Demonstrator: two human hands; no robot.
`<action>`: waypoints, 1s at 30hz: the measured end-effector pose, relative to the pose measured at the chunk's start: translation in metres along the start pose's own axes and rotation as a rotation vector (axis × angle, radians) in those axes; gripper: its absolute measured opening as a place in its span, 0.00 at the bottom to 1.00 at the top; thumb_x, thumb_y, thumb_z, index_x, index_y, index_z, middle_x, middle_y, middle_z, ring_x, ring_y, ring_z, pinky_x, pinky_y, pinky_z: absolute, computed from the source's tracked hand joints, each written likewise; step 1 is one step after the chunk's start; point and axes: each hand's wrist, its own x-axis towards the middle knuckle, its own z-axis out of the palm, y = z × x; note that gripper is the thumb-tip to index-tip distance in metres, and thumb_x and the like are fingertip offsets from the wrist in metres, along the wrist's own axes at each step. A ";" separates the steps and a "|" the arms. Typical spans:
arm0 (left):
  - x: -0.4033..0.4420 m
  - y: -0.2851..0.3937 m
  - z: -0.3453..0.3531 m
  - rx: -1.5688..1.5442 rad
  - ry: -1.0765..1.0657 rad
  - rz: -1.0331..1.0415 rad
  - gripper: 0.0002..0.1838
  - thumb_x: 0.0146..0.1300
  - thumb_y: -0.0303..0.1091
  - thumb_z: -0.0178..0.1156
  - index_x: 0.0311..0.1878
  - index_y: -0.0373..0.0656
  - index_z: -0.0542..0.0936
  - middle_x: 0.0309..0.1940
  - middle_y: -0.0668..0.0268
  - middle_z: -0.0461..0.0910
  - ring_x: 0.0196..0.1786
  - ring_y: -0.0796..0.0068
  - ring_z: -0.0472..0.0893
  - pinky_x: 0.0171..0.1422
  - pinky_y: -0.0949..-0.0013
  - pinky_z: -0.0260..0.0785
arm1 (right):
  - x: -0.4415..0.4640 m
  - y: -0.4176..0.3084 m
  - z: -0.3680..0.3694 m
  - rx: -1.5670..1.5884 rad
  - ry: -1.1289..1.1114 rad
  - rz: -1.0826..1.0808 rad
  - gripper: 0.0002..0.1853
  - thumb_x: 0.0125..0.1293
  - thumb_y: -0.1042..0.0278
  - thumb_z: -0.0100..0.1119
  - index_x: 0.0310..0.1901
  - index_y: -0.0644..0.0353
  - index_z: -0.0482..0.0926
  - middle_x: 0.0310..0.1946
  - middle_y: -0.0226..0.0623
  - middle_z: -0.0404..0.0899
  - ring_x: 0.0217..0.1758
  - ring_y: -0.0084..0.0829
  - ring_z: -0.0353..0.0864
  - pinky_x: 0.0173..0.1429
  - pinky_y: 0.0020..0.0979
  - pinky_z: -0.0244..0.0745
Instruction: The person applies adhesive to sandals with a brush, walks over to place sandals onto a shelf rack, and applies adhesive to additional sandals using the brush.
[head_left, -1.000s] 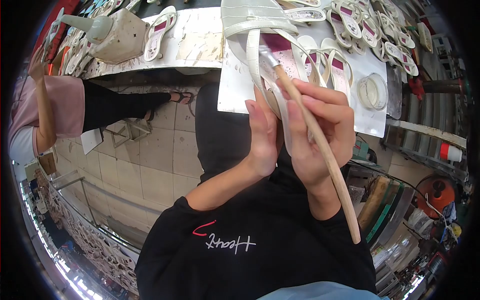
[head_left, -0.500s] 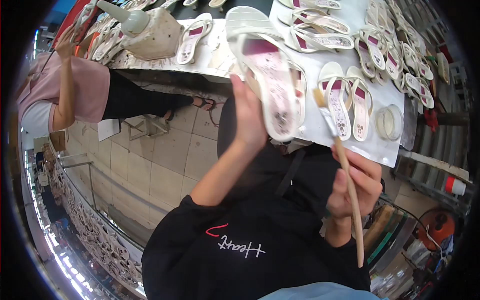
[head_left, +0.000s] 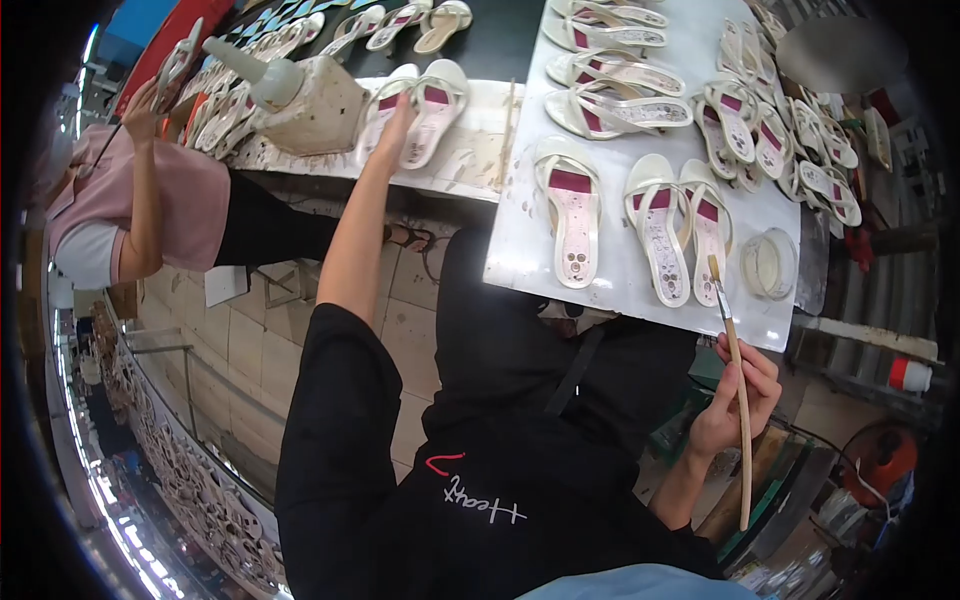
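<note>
1. Upper left of the frame: my left hand (head_left: 394, 130) reaches beside the sandal (head_left: 433, 120), nearer than my right; I cannot tell its grip.
2. Sandal's long axis: roughly up-down, toe uppermost.
3. Lower right: my right hand (head_left: 738, 400) pinches the brush (head_left: 744, 450).

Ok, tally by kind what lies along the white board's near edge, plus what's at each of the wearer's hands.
Sandals: 5 (3 along the near edge of the white board, 2 at the left hand)
Brush: 1, in the right hand
Round clear dish: 1
Total: 7
</note>
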 end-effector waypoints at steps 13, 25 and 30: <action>-0.212 0.007 0.107 0.289 0.224 0.478 0.11 0.66 0.34 0.56 0.43 0.36 0.77 0.29 0.66 0.74 0.33 0.77 0.74 0.38 0.72 0.67 | 0.014 0.021 -0.025 -0.163 0.248 0.045 0.09 0.63 0.85 0.53 0.43 0.67 0.68 0.38 0.40 0.68 0.35 0.28 0.77 0.40 0.26 0.78; -0.265 -0.015 0.209 -0.050 -0.238 0.179 0.24 0.72 0.45 0.46 0.52 0.29 0.72 0.41 0.54 0.79 0.46 0.72 0.75 0.54 0.69 0.65 | 0.009 0.035 -0.048 -0.194 0.264 0.160 0.07 0.64 0.80 0.57 0.43 0.67 0.73 0.34 0.36 0.76 0.30 0.22 0.78 0.36 0.22 0.75; -0.265 -0.024 0.198 -0.048 -0.280 0.214 0.25 0.73 0.47 0.43 0.54 0.29 0.72 0.45 0.58 0.78 0.49 0.72 0.74 0.57 0.71 0.64 | 0.061 0.082 -0.075 -0.586 0.239 0.027 0.10 0.63 0.77 0.56 0.47 0.63 0.77 0.38 0.39 0.76 0.38 0.30 0.80 0.39 0.28 0.75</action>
